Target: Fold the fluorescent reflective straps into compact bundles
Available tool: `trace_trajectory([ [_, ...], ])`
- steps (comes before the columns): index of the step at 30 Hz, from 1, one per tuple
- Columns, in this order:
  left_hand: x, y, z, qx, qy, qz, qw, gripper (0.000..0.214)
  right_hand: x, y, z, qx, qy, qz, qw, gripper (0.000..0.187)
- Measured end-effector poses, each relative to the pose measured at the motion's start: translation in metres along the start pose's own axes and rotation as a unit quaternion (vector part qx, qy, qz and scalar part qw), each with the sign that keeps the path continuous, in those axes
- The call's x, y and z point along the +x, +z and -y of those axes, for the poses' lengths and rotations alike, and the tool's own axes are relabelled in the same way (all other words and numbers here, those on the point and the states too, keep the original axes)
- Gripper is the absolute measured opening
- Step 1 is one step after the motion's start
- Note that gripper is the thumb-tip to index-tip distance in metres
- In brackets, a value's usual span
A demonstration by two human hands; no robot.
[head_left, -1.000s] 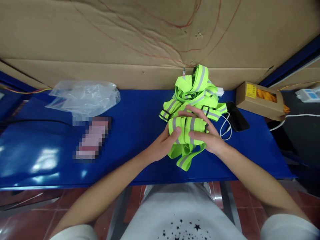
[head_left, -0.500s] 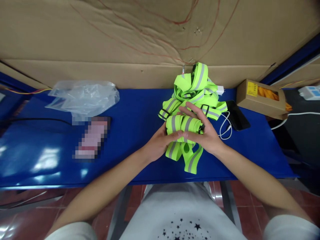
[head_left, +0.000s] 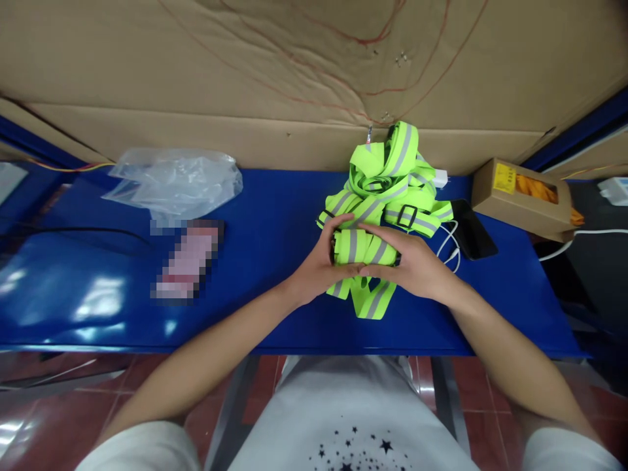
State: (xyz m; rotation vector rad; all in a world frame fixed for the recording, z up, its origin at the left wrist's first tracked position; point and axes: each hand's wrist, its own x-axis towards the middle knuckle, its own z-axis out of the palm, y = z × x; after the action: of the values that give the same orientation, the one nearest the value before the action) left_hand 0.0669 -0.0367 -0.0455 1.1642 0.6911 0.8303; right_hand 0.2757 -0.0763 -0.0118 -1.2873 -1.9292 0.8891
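A neon-yellow reflective strap (head_left: pixel 360 246) with grey stripes is bundled into a thick roll between my two hands. My left hand (head_left: pixel 324 261) grips its left end, thumb along the near side and fingers round the far side. On the right end, my right hand (head_left: pixel 417 261) closes in the same way, and the thumbs nearly meet in front. Loose strap tails (head_left: pixel 373 302) hang below the roll toward me. Just beyond lies a heap of similar reflective straps (head_left: pixel 383 180) with black buckles (head_left: pixel 407 216).
On the blue table (head_left: pixel 275 216), a clear plastic bag (head_left: pixel 179 180) and a blurred-out phone (head_left: pixel 189 261) lie at left. To the right are a black phone (head_left: pixel 473 229), a white cable (head_left: pixel 454 252), a white charger (head_left: pixel 440 178) and a cardboard box (head_left: pixel 523 196). A cardboard wall (head_left: pixel 220 78) stands behind.
My fingers have closed in around the roll, with the right fingers lowered from their spread pose over it. The hanging tails sit slightly higher, and the whole view has shifted a little.
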Motion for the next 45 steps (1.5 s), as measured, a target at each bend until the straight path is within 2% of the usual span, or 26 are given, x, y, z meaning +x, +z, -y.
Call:
trace_trajectory([
  [3,0.002,-0.003,-0.003,-0.061,-0.07,0.0,0.996,0.101,0.002,0.005,0.003,0.076,0.027,-0.021,0.997,0.059],
  [6,0.002,-0.005,-0.008,-0.065,-0.097,0.02,0.993,0.092,0.002,0.014,0.005,0.155,0.027,-0.048,0.986,0.049],
  [9,0.001,-0.003,-0.011,-0.018,-0.074,0.028,0.997,0.081,0.002,0.024,0.0,0.251,0.021,-0.07,0.965,0.049],
  [13,-0.005,0.005,-0.013,0.011,-0.012,0.048,0.999,0.081,0.0,0.033,-0.006,0.331,0.041,-0.094,0.938,0.061],
  [16,-0.008,0.008,-0.012,0.034,0.037,0.043,0.998,0.071,0.001,0.033,-0.009,0.277,0.027,-0.09,0.956,0.067],
  [19,-0.01,0.008,-0.009,0.031,0.033,0.046,0.998,0.065,0.004,0.026,-0.011,0.145,-0.016,-0.054,0.988,0.073],
  [22,-0.01,0.006,-0.006,0.022,0.027,0.055,0.998,0.072,0.005,0.019,-0.012,0.055,-0.038,-0.017,0.998,0.091],
  [24,-0.01,0.006,-0.005,0.03,0.017,0.048,0.998,0.083,0.004,0.018,-0.011,0.036,-0.04,0.007,0.999,0.095],
  [28,-0.013,0.008,-0.007,0.013,-0.074,0.019,0.997,0.105,0.002,0.019,-0.004,0.042,-0.021,0.005,0.999,0.068],
  [33,-0.013,0.01,-0.011,-0.123,-0.188,0.033,0.974,0.121,0.003,0.02,0.004,0.102,0.01,-0.02,0.994,0.042],
  [35,-0.012,0.01,-0.013,-0.159,-0.228,0.047,0.96,0.113,0.003,0.021,0.004,0.131,0.008,-0.023,0.991,0.04],
  [37,-0.012,0.011,-0.015,-0.165,-0.253,0.067,0.951,0.094,0.002,0.022,0.003,0.153,0.012,-0.032,0.988,0.039],
  [40,-0.013,0.012,-0.011,-0.182,-0.256,0.109,0.943,0.064,0.001,0.023,0.002,0.17,0.021,-0.052,0.984,0.04],
  [45,-0.012,0.014,-0.003,-0.245,-0.255,0.16,0.922,0.056,0.001,0.015,0.005,0.129,0.012,-0.052,0.99,0.042],
])
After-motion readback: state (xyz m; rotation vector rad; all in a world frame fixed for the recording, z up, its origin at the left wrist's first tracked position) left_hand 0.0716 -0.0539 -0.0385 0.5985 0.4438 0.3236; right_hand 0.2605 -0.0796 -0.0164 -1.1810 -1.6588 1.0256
